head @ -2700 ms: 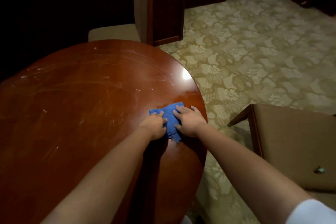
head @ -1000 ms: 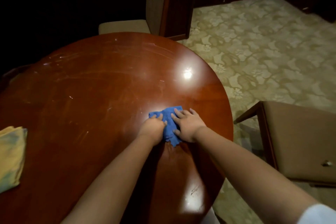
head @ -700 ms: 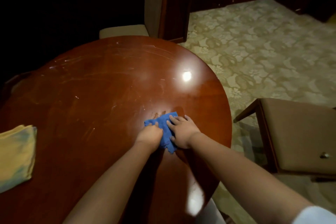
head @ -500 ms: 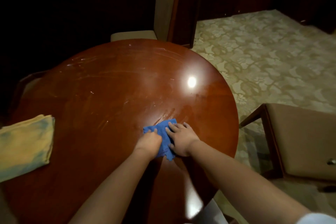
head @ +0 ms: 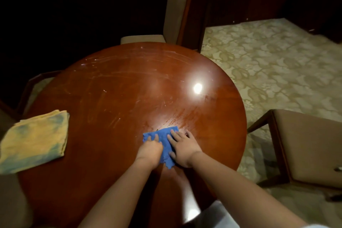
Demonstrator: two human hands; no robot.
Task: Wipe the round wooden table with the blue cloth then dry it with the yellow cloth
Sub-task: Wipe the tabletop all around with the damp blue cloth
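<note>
Since the earliest frame the blue cloth (head: 160,141) had travelled inward from the right rim of the round wooden table (head: 114,98) toward its near-centre, and the yellow cloth (head: 34,139) had come into view at the table's left edge. Both hands lay on the blue cloth: left hand (head: 150,151) on its left part, fingers bent over the fabric and apparently bunching it, though the exact grip could not be told; right hand (head: 183,147) on its right part, fingers straight and spread, pressing flat. Judgement: flat pressure spreads the cloth against the wood, while the left hand keeps it from sliding loose. A damp, streaked patch showed on the table just beyond the cloth; pale scuffs remained across the table's far half, so wiping appeared partly done. The yellow cloth lay folded, partly overhanging the table's left edge, well apart from the hands, likely parked dry for the second step. Chairs stood beyond and right of the table.
</note>
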